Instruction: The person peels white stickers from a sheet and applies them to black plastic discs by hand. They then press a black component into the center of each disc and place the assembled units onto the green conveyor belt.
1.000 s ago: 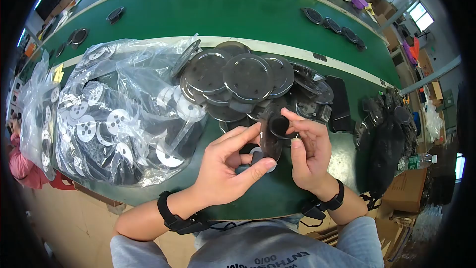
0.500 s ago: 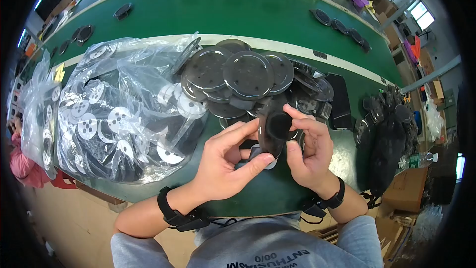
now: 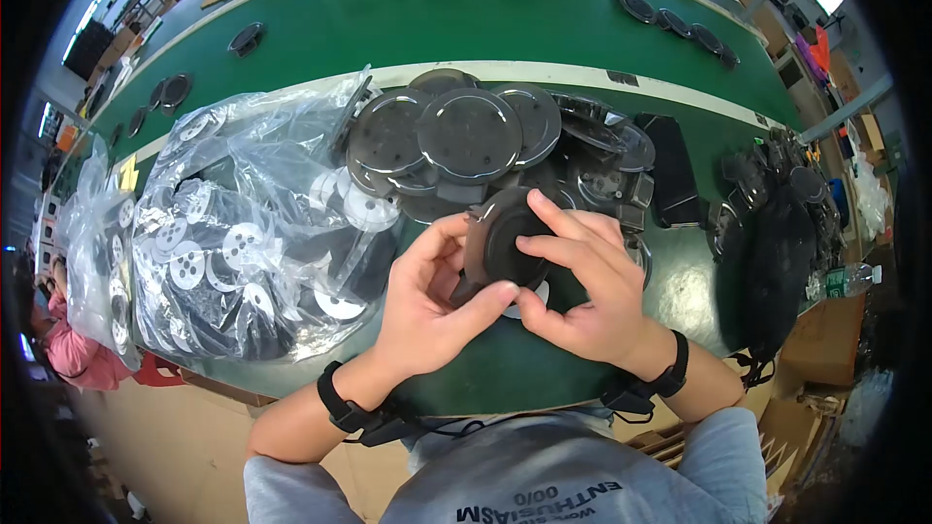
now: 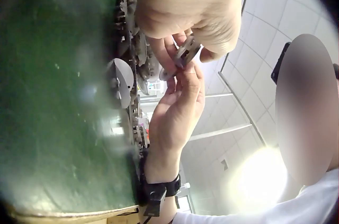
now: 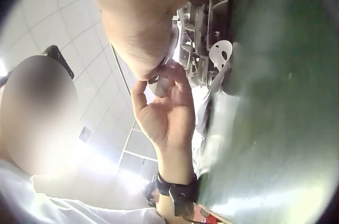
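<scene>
A round dark part with a black disc on its face (image 3: 507, 245) is held up between both hands in the head view. My left hand (image 3: 427, 296) grips its left edge, thumb at the lower front. The right hand (image 3: 592, 286) has its fingers on the black face and its thumb at the lower edge. Behind them lies a pile of round dark housings (image 3: 470, 134). In the left wrist view the part (image 4: 186, 52) shows edge-on between the hands; in the right wrist view the hands hide most of it.
A clear plastic bag of white and black discs (image 3: 243, 243) lies on the left. On the right are a black box (image 3: 668, 170), a black bag (image 3: 772, 262) and a bottle (image 3: 849, 279). More round parts (image 3: 636, 8) rest on the green surface beyond the pale strip.
The part has moved slightly left and its black face has turned more toward the head camera. The right fingers have shifted from its right edge onto that face.
</scene>
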The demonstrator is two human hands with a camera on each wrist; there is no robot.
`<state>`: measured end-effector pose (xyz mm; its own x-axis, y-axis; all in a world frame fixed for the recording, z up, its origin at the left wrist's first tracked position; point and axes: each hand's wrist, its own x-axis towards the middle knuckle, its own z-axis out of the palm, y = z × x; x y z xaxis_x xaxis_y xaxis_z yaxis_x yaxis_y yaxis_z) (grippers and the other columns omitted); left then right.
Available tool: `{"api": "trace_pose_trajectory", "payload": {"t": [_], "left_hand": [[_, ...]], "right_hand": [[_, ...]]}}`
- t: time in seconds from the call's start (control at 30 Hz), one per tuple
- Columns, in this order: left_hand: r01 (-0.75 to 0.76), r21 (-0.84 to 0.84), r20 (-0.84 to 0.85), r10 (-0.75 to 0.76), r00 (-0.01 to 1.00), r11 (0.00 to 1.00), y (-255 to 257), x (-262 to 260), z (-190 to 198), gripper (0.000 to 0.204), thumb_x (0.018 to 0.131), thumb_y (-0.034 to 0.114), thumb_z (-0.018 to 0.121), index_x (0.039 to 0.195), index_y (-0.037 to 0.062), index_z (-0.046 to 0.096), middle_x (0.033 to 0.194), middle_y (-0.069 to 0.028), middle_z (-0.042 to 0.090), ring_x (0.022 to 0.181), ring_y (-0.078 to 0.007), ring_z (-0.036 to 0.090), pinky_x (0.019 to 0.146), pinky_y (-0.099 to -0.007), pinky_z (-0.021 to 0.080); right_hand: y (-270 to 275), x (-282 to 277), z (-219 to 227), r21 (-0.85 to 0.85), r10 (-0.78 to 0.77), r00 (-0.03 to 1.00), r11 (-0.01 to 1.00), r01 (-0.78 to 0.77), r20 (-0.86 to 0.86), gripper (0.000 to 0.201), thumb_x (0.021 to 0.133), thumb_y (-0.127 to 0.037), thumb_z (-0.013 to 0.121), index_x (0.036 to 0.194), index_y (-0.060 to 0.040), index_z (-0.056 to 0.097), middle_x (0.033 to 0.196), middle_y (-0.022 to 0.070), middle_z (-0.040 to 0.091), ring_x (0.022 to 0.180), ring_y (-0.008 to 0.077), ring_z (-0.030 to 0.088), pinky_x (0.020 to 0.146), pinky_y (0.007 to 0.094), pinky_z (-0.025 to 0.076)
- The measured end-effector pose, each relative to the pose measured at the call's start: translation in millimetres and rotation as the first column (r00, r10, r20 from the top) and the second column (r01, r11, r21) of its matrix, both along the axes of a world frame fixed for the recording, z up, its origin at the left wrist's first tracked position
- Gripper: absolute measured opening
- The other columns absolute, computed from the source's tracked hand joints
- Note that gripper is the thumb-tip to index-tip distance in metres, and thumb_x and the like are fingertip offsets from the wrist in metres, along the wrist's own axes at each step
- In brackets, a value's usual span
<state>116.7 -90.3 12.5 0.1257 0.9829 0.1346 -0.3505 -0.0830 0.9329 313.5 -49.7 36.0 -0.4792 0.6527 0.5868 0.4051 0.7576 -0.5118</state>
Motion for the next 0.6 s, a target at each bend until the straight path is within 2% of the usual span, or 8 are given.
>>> {"api": "trace_pose_trajectory", "payload": {"t": [0.1,0.2,0.23,0.27,0.4,0.5,0.57,0.6], "left_hand": [[-0.052,-0.043,-0.074,0.048,0.996,0.998,0.9,-0.3,3.0,0.043,0.089,-0.002,0.067,0.129,-0.0035,0.050,0.117,-0.0079,0.062,0.112,-0.0121,0.056,0.093,-0.0264,0.047],[-0.083,0.112,-0.177,0.102,0.979,0.990,4.0,-0.3,-2.4,0.038,0.089,0.000,0.067,0.124,-0.0019,0.053,0.114,-0.0054,0.062,0.104,-0.0095,0.057,0.086,-0.0224,0.048],[-0.080,0.098,-0.179,0.097,0.979,0.992,4.0,-0.3,-2.1,0.035,0.090,0.001,0.067,0.122,-0.0016,0.054,0.112,-0.0051,0.063,0.103,-0.0090,0.057,0.085,-0.0222,0.048],[-0.081,0.086,-0.179,0.095,0.979,0.993,3.4,-0.4,-1.4,0.031,0.092,0.002,0.066,0.121,-0.0014,0.055,0.110,-0.0048,0.063,0.101,-0.0085,0.057,0.085,-0.0220,0.048],[-0.073,-0.022,-0.098,0.070,0.993,0.997,3.5,3.8,4.8,0.017,0.098,0.006,0.060,0.113,0.0004,0.057,0.101,-0.0033,0.065,0.095,-0.0059,0.057,0.081,-0.0220,0.048],[-0.055,0.106,-0.396,0.093,0.914,0.993,6.0,-7.9,1.7,0.021,0.104,0.016,0.053,0.119,0.0021,0.058,0.098,-0.0020,0.062,0.088,-0.0040,0.054,0.074,-0.0226,0.047],[-0.132,0.116,-0.263,0.158,0.952,0.985,7.9,-11.7,20.4,0.025,0.106,0.020,0.048,0.121,0.0023,0.059,0.100,0.0003,0.054,0.082,-0.0060,0.050,0.074,-0.0232,0.044],[-0.249,0.191,-0.218,0.288,0.932,0.950,10.3,-18.3,25.9,0.025,0.104,0.017,0.050,0.121,0.0017,0.059,0.101,-0.0011,0.053,0.080,-0.0058,0.049,0.073,-0.0222,0.043]], "right_hand": [[0.2,2.9,10.8,0.070,-0.061,0.995,0.996,0.056,0.080,0.039,0.069,-0.009,0.082,0.104,-0.0046,0.067,0.134,0.0175,0.060,0.095,0.0279,0.063,0.079,0.0314,0.051],[-1.8,-6.6,-4.0,-0.237,-0.117,0.931,0.971,0.034,-0.347,0.029,0.076,-0.010,0.080,0.101,-0.0046,0.066,0.120,0.0157,0.063,0.089,0.0198,0.062,0.073,0.0290,0.049],[-2.4,-9.7,-9.5,-0.376,-0.172,0.825,0.925,-0.052,-0.538,0.026,0.078,-0.011,0.079,0.099,-0.0046,0.065,0.115,0.0147,0.064,0.088,0.0169,0.061,0.072,0.0283,0.049],[-1.5,-6.1,-8.3,-0.489,-0.170,0.847,0.864,-0.118,-0.504,0.015,0.087,-0.011,0.074,0.095,-0.0038,0.063,0.091,0.0055,0.061,0.078,0.0068,0.056,0.066,0.0238,0.046],[4.0,7.7,-4.6,-0.764,-0.074,0.880,0.534,-0.362,-0.469,0.012,0.095,-0.011,0.067,0.091,-0.0026,0.060,0.072,-0.0085,0.052,0.066,-0.0013,0.046,0.057,0.0178,0.037],[4.8,12.3,8.9,-0.850,-0.075,0.906,0.388,-0.357,-0.416,0.016,0.093,-0.011,0.067,0.084,-0.0074,0.056,0.070,-0.0071,0.051,0.057,-0.0008,0.045,0.047,0.0178,0.032],[5.5,14.0,16.2,-0.841,-0.288,0.854,0.470,-0.268,-0.433,0.008,0.094,-0.009,0.064,0.092,-0.0065,0.057,0.072,-0.0017,0.057,0.049,0.0058,0.050,0.040,0.0199,0.037],[12.9,15.0,6.3,-0.649,-0.293,0.616,0.577,-0.497,-0.732,0.015,0.098,-0.011,0.059,0.111,-0.0027,0.056,0.088,0.0051,0.063,0.061,0.0101,0.059,0.051,0.0221,0.048]]}}
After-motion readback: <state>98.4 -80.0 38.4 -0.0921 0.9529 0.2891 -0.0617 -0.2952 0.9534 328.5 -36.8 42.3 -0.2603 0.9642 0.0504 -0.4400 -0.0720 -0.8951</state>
